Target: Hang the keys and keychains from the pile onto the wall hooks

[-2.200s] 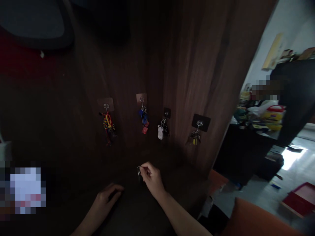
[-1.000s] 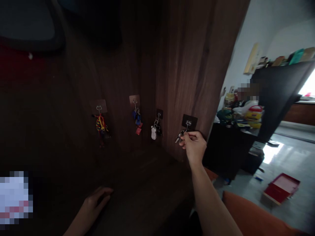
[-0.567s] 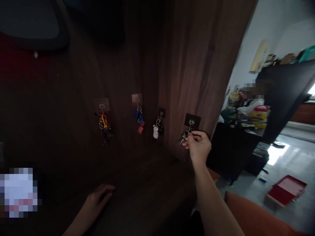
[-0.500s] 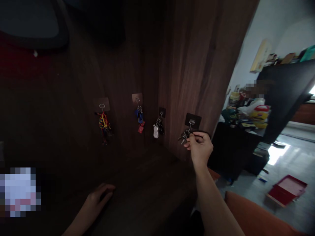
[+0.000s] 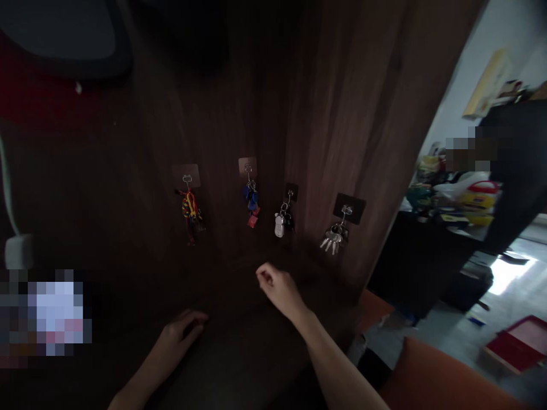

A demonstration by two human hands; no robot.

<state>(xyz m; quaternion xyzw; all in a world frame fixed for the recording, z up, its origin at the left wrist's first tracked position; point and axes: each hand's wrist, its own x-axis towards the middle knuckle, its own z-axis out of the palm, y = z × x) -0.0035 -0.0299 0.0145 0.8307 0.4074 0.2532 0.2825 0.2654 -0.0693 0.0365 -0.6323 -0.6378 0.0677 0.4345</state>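
Observation:
My right hand [image 5: 280, 289] is in the air above the dark wooden surface, its fingers curled in and nothing visible in them. To its upper right, a bunch of silver keys [image 5: 333, 240] hangs from an adhesive hook [image 5: 349, 209] on the side panel. My left hand [image 5: 182, 331] lies low over the same surface, thumb and fingers apart, holding nothing. Three more bunches hang on hooks: keys with a red, yellow and blue cord [image 5: 191, 210], keys with blue and red tags [image 5: 252, 202], and keys with a silver fob [image 5: 279, 225] near the corner.
A white plug or adapter with a cable [image 5: 19, 250] is at the left. Right of the panel are an orange cushioned seat [image 5: 431, 376], a black cabinet [image 5: 423, 250] with bags and packages on it, and an open red box [image 5: 519, 344] on the floor.
My right hand has let go of the silver keys and moved left and down. Those keys now hang freely on their hook. My left hand has stayed about where it was.

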